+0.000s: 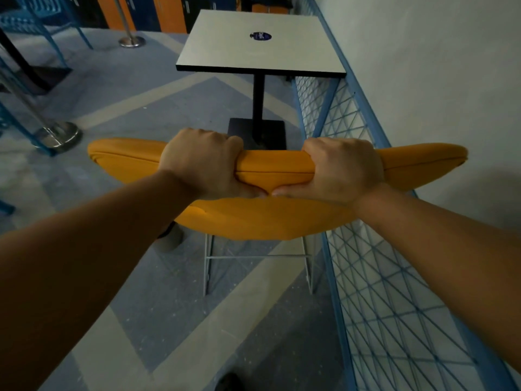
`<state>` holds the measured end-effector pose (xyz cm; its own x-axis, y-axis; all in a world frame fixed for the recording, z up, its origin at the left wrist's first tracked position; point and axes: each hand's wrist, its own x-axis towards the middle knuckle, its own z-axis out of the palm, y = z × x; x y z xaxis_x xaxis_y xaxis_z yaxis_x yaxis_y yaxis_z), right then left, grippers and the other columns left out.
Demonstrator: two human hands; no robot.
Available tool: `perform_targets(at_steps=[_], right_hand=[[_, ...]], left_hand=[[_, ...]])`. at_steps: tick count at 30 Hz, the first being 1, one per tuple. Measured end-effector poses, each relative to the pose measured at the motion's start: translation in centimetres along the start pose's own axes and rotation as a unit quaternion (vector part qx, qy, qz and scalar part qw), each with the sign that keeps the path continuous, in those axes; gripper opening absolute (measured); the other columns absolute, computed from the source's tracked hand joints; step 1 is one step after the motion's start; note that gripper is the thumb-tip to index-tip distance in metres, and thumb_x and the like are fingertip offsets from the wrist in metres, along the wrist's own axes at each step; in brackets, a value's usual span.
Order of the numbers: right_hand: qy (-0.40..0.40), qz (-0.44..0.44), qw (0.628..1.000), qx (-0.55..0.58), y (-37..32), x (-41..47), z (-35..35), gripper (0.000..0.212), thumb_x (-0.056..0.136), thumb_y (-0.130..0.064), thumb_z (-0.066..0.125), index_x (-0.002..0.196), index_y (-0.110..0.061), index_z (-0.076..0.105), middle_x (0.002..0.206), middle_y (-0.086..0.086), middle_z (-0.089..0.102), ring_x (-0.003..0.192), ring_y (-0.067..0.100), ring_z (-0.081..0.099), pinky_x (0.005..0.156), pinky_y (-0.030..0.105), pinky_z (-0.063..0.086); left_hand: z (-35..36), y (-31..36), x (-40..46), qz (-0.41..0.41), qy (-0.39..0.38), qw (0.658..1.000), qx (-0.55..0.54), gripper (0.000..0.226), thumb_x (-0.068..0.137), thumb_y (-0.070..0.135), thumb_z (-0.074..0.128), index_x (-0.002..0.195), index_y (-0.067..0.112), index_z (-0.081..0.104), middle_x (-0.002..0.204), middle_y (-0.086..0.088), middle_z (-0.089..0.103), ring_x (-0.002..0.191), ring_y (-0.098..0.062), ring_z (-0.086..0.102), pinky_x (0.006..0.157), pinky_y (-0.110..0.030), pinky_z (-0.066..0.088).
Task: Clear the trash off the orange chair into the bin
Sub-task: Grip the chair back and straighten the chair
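The orange chair (270,218) stands in front of me, seen from behind and above, on thin white wire legs. My left hand (201,162) grips the top edge of its padded backrest, fingers curled over the front. My right hand (342,169) grips the same edge just to the right, and the two thumbs nearly touch. The seat is hidden behind the backrest. No trash and no bin are in view.
A white square table (225,43) on a black post stands just beyond the chair, with a small dark round sticker (260,36) on top. A blue wire-mesh partition (380,249) runs along the right wall. Metal stanchion bases (60,135) and blue chairs stand at left.
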<state>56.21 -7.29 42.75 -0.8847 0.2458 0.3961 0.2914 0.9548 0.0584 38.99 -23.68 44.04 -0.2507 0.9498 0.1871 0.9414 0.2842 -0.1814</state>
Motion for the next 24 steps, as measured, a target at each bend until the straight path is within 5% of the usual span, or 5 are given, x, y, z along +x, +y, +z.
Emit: perform_targets(at_steps=[9,17,24], right_hand=[[0.016,0.004,1.0,-0.007,5.1,7.3,3.9,0.079,0.062,-0.093,0.043,0.076,-0.016,0.053,0.065,0.002,0.057,0.054,0.021,0.053,0.051,0.026,0.038],[0.051,0.001,0.999,-0.01,9.2,14.5,7.7,0.073,0.064,-0.09,0.046,0.071,-0.018,0.048,0.06,0.0,0.054,0.048,0.018,0.047,0.055,0.024,0.026],[0.058,-0.001,0.998,-0.009,13.7,20.7,10.9,0.075,0.064,-0.091,0.045,0.07,-0.016,0.05,0.06,0.002,0.054,0.049,0.02,0.049,0.05,0.026,0.036]], left_hand=[[2.5,-4.0,8.6,0.002,-0.001,1.0,-0.004,0.073,0.058,0.093,0.042,0.078,0.023,0.047,0.061,0.006,0.045,0.054,-0.015,0.048,0.058,-0.029,0.04],[4.7,-8.6,16.5,0.006,-0.015,1.0,0.007,0.07,0.059,0.093,0.043,0.076,0.026,0.041,0.059,0.009,0.039,0.051,-0.01,0.04,0.056,-0.027,0.035],[6.7,-11.7,23.6,0.004,-0.02,1.0,-0.005,0.07,0.059,0.092,0.045,0.078,0.025,0.041,0.061,0.009,0.039,0.052,-0.011,0.042,0.059,-0.027,0.036]])
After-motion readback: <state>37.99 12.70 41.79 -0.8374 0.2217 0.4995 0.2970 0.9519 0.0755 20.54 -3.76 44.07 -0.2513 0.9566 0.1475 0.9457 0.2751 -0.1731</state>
